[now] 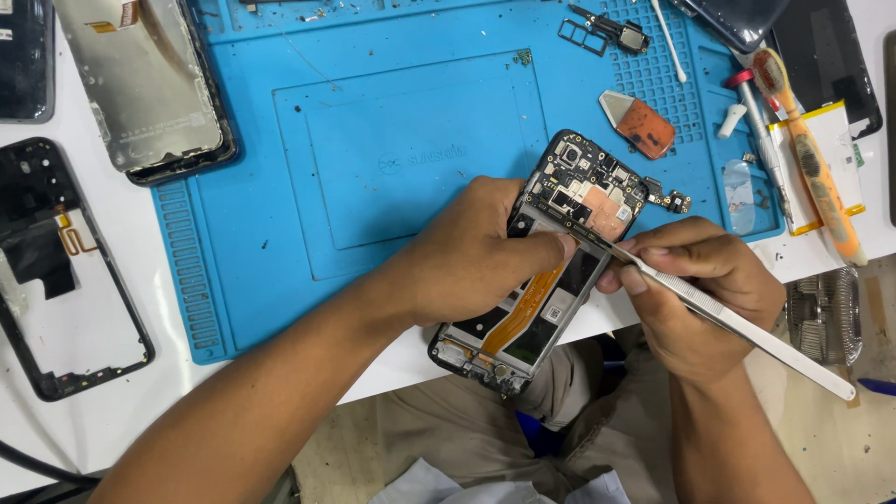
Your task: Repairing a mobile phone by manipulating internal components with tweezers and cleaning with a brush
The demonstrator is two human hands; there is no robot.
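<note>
Tweezers pinched in right hand, tips on opened phone clasped by left hand; slip at 3 o'clock risked gouging circuit board.

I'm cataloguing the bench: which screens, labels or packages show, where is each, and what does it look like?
Display panel: top left, overlapping the blue mat, face down, grey-silver rectangle with dark edge.
Dark screen: top right edge, glossy black, partly cut off.
Label: on the opened phone held by the left hand, small white square.
Flat pack: right of mat, white with yellow border.
</note>
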